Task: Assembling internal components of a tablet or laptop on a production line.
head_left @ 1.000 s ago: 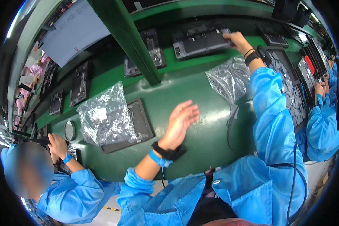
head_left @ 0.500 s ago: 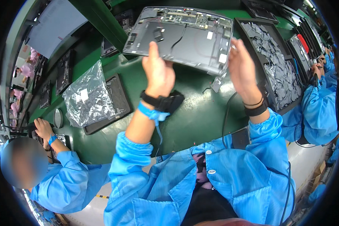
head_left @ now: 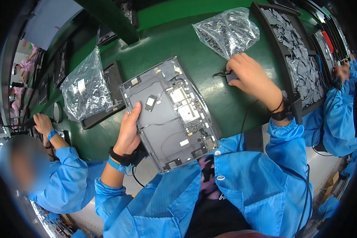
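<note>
Grey casing, laid open to its circuitry, marks the laptop base [head_left: 168, 119], which sits slantwise in front of the person, over the near edge of the green table [head_left: 174, 43], its lower end overlapping the blue smock [head_left: 258, 190] in view. Bare left grip [head_left: 129, 133] is clasped on the laptop base at its left edge, the thumb lying on the inner face and the other fingers mostly hidden. A small dark piece [head_left: 150, 103] with a pale label rests inside the casing, near that thumb; a circuit board [head_left: 186, 111] runs along the opposite side.

Well apart from it, the right grip [head_left: 249, 76] is closed on a small dark part [head_left: 231, 76] with a short black lead, just over the table. Near its knuckles lies a clear bag [head_left: 231, 31], and to the right a dark tray [head_left: 273, 45] carries many grey pieces [head_left: 299, 73]. On the left, a second bag [head_left: 85, 91], crumpled and shiny, lies partly over a dark flat panel [head_left: 116, 75]. Beyond that stands a round dish [head_left: 56, 112], near a co-worker's hand [head_left: 43, 123].
</note>
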Demonstrator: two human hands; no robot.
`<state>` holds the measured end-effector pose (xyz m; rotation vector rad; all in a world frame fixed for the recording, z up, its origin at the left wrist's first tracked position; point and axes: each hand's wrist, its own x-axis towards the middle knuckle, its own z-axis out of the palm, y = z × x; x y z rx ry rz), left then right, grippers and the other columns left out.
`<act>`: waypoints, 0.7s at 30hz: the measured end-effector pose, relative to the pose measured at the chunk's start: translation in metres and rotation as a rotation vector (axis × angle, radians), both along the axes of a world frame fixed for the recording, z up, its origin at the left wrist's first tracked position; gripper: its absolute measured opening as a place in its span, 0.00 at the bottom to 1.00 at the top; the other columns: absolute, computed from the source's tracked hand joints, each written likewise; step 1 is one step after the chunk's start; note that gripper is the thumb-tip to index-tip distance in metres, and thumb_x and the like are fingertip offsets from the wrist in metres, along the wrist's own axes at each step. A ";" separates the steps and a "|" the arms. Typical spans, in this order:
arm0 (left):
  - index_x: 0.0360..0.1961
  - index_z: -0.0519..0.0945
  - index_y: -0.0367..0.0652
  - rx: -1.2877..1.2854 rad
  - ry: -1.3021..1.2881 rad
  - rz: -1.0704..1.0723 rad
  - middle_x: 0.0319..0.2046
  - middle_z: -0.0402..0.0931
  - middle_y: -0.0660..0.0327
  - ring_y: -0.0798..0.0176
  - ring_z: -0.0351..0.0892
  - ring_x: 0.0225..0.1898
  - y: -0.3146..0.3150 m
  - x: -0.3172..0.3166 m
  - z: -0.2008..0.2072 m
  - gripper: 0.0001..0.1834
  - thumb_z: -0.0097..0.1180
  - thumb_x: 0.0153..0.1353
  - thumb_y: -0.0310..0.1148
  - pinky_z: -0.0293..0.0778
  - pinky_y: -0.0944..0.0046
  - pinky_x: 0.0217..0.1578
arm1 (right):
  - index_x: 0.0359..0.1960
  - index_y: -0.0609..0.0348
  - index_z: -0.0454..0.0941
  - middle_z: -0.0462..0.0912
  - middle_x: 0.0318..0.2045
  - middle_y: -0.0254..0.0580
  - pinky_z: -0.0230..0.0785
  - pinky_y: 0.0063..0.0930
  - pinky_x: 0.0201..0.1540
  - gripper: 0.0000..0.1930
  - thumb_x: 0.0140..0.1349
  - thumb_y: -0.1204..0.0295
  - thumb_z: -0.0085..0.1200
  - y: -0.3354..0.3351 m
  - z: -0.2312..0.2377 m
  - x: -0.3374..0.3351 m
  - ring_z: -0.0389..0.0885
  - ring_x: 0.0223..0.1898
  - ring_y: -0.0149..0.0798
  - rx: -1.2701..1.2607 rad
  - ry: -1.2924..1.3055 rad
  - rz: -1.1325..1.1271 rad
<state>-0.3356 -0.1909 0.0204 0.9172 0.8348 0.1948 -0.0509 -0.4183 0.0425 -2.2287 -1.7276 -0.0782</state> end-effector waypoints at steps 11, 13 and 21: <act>0.47 0.77 0.34 0.667 0.446 -0.724 0.33 0.82 0.57 0.64 0.83 0.32 0.043 0.048 0.030 0.18 0.53 0.69 0.41 0.78 0.62 0.36 | 0.46 0.56 0.79 0.84 0.36 0.45 0.73 0.36 0.42 0.14 0.60 0.67 0.57 -0.070 0.040 0.123 0.83 0.39 0.48 0.101 -0.502 -0.879; 0.33 0.81 0.36 1.458 0.552 -0.577 0.25 0.81 0.55 0.54 0.81 0.24 0.037 0.046 0.041 0.13 0.55 0.64 0.38 0.75 0.58 0.28 | 0.46 0.57 0.80 0.84 0.37 0.45 0.73 0.35 0.44 0.13 0.61 0.68 0.57 -0.065 0.032 0.129 0.83 0.40 0.48 0.253 -0.339 -0.745; 0.49 0.76 0.32 2.149 -0.131 -0.504 0.49 0.76 0.46 0.46 0.74 0.54 -0.027 0.135 0.014 0.19 0.54 0.55 0.27 0.67 0.51 0.59 | 0.32 0.57 0.83 0.82 0.30 0.40 0.73 0.35 0.39 0.05 0.54 0.73 0.61 0.059 0.010 0.047 0.79 0.36 0.46 0.298 -0.069 -0.075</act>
